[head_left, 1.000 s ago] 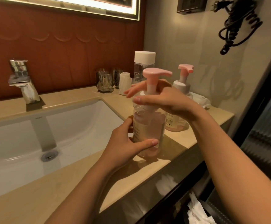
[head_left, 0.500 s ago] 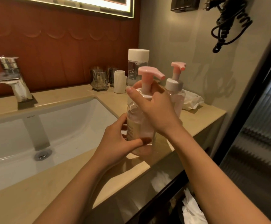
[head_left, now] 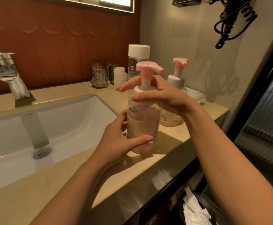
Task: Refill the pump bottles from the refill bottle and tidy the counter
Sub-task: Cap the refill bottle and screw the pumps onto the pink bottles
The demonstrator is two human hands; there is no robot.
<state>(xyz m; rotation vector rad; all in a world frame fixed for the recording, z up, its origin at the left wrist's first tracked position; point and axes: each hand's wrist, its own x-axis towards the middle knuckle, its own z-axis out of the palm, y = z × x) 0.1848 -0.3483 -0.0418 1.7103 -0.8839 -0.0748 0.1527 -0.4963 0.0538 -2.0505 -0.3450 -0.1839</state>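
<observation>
The beige counter (head_left: 173, 137) is cut off at the lower left, and only part of the white sink (head_left: 67, 120) set into it is shown; its drain is seen below the blurred chrome faucet (head_left: 10, 75). Crumpled white paper (head_left: 194, 208) is partly seen under the counter edge, though what holds it cannot be made out. A coiled black cord (head_left: 230, 21) on the wall is cropped at the top. The near pump bottle (head_left: 142, 120) is stood upright on the counter right of the sink, with pale pink liquid seen through most of its clear body. Its lower body is gripped by the left hand (head_left: 116, 143), thumb laid across the front, the fingers hidden behind. Its white collar is clasped by the right hand (head_left: 165, 96), thumb in front, blurred fingers reaching round behind the stem. The white-capped refill bottle (head_left: 139, 52) is largely hidden behind it, so its level cannot be judged. The far pump bottle (head_left: 176, 82), partly covered by the right wrist, shows a little pink liquid at its base. Two glasses (head_left: 98, 77) are set near the back wall.
</observation>
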